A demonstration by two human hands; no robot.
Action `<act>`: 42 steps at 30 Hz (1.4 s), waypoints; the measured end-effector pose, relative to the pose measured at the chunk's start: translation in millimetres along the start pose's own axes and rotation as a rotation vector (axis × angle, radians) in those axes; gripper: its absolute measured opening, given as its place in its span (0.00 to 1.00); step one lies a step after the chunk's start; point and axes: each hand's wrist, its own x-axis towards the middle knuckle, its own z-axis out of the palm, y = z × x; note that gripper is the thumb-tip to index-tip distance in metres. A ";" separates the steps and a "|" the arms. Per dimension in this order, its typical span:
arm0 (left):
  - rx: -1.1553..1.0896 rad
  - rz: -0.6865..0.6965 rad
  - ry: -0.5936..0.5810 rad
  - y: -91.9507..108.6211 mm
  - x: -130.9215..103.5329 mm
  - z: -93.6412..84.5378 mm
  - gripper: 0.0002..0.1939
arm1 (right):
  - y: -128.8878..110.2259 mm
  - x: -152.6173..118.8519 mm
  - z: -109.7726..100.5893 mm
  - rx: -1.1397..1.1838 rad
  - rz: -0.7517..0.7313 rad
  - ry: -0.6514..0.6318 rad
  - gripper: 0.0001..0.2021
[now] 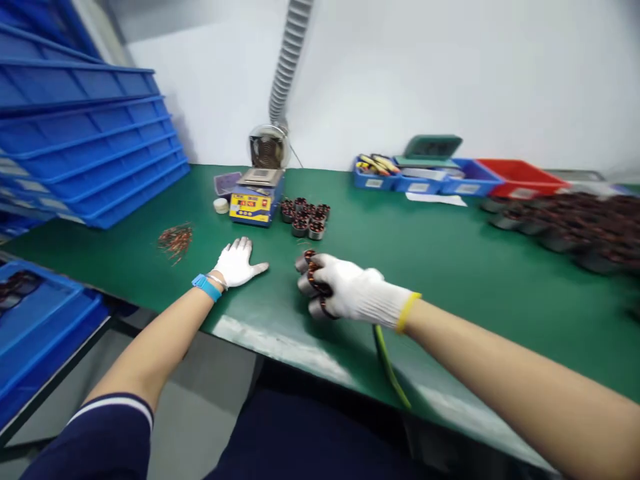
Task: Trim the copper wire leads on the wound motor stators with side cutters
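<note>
My left hand (239,264), in a white glove, lies with its fingers spread on the green table (430,253), below the blue and yellow soldering device (255,200). My right hand (343,283), gloved in white with a yellow cuff, has its fingers wrapped round several metal stators (311,285) with copper windings, side by side at the table's middle. A cluster of similar stators (303,217) stands just beyond, to the right of the device. The undersides of the held ones are blurred.
Stacked blue crates (105,153) rise at the left. Copper wire scraps (177,240) lie nearby. Along the back right are blue bins (423,185) and a red bin (520,177). Many stators (575,227) fill the right side. A green-yellow strip (387,367) crosses the front edge.
</note>
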 end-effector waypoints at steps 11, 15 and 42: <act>-0.195 -0.274 0.177 -101.5 -11.8 -16.2 0.32 | -73.2 134.2 -11.1 -0.013 -0.103 -0.143 0.21; -0.298 -0.299 0.333 -81.6 -51.0 -23.0 0.28 | -34.1 58.5 -11.7 0.089 -0.043 0.099 0.22; -0.497 0.260 -0.202 123.5 -17.3 -28.8 0.25 | 45.4 -24.0 30.5 0.568 0.526 -0.127 0.12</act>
